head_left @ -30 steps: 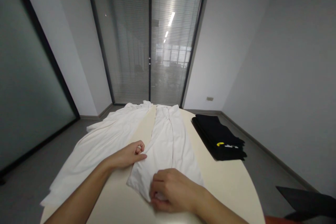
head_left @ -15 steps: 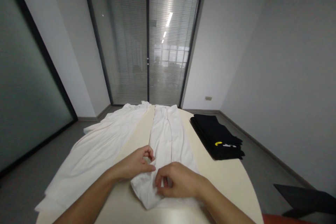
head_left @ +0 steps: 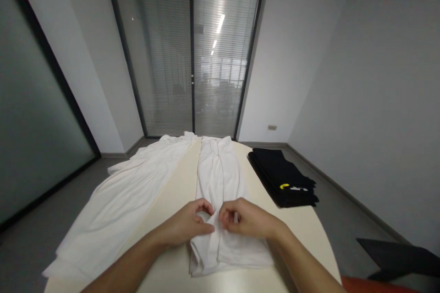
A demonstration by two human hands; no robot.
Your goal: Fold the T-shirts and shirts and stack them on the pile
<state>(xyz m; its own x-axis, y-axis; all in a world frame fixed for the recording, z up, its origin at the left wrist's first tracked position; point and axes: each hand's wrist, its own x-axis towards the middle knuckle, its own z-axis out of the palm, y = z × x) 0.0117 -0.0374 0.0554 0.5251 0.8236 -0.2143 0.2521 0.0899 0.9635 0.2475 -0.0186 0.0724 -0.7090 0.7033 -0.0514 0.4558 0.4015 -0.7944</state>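
A white garment [head_left: 225,176], folded into a long strip, lies down the middle of the table. Its near end is gathered up between my two hands, and its exact kind I cannot make out. My left hand [head_left: 190,222] holds the left edge of the cloth between curled fingers and thumb. Close beside it, my right hand [head_left: 245,219] pinches the same fabric with bent fingers. Below the hands, the near hem spreads in loose folds on the tabletop. The fingertips partly hide where the cloth is gripped.
More white clothing [head_left: 113,203] lies spread along the left side of the round cream table [head_left: 302,233]. A stack of folded black clothes [head_left: 280,176] with a yellow and white print sits at the right edge. A dark chair part [head_left: 398,256] stands at lower right.
Both hands have come closer together and slightly farther from me. The left near corner of the white garment has been lifted and turned inward toward the middle.
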